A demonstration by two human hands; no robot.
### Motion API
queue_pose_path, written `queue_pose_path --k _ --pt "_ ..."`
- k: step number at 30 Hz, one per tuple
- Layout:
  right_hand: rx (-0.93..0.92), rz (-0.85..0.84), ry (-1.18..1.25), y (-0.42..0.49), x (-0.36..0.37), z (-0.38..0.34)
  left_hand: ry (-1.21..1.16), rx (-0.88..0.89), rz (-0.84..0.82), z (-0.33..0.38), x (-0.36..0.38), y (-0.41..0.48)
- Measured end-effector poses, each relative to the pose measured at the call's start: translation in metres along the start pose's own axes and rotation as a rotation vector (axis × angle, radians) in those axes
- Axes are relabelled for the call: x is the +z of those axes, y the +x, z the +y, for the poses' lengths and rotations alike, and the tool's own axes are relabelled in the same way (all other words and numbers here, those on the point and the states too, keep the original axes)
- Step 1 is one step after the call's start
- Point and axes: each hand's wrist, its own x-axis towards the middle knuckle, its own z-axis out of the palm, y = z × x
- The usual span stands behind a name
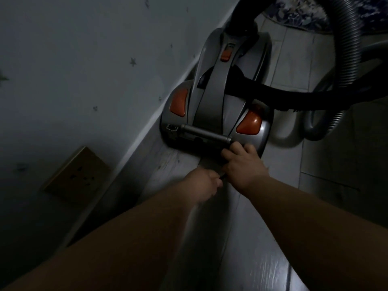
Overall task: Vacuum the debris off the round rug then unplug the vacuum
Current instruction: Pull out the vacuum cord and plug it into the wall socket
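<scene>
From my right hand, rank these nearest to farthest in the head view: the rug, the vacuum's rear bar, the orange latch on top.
1. Rear bar, just above the right hand.
2. Orange latch, farther up the vacuum.
3. Rug, top right, beyond it.

There is only 1 view, taken from the person's head. It looks forward and steeply down at the floor (241,238) beside a wall (73,59). The camera is rolled, so the line where wall meets floor runs diagonally from lower left to upper centre. The lens is wide, and straight edges bow towards the frame's borders. Both forearms enter from the bottom edge and converge at centre, where the left hand (204,182) and right hand (241,164) sit close to the lens. At this range a short dark cord (223,176) shows, pinched in the left hand. The vacuum (212,97) fills the upper centre, a wall socket (76,175) sits lower left, and the rug (298,11) edge only clips the top right.
</scene>
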Motion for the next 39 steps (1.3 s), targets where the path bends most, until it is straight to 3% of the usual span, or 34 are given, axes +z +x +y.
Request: queue_pose_path --k 3,9,12,14,18,22,26,32,35,39 --pt "0.008 0.000 -0.045 0.000 -0.001 -0.003 -0.197 0.042 -0.154 -0.016 -0.018 -0.032" --pt "0.018 -0.021 -0.069 -0.003 -0.004 -0.008 -0.080 0.044 -0.465 -0.067 -0.045 -0.075" --pt "0.008 -0.032 -0.059 -0.005 -0.005 -0.009 -0.150 -0.040 -0.621 -0.106 -0.050 -0.086" --pt "0.021 -0.027 -0.060 -0.005 -0.004 -0.007 -0.057 -0.167 -0.545 -0.117 -0.051 -0.080" --pt "0.002 -0.007 -0.032 -0.001 -0.010 -0.006 0.457 -0.213 -0.356 -0.093 -0.039 -0.050" --pt "0.000 0.040 -0.013 0.000 -0.009 -0.005 0.254 -0.080 -0.122 -0.051 -0.017 -0.022" --pt "-0.007 0.033 -0.002 0.000 -0.007 -0.003 0.276 -0.019 -0.009 -0.017 -0.002 0.001" --pt "-0.039 0.017 0.020 -0.002 -0.008 0.001 0.239 -0.011 0.024 0.007 0.004 0.015" --pt "-0.018 0.002 0.009 0.000 -0.005 0.000 0.078 -0.023 0.031 0.004 -0.001 0.007" --pt "-0.020 -0.035 -0.046 -0.001 -0.007 -0.002 -0.152 0.041 -0.178 -0.024 -0.025 -0.030"
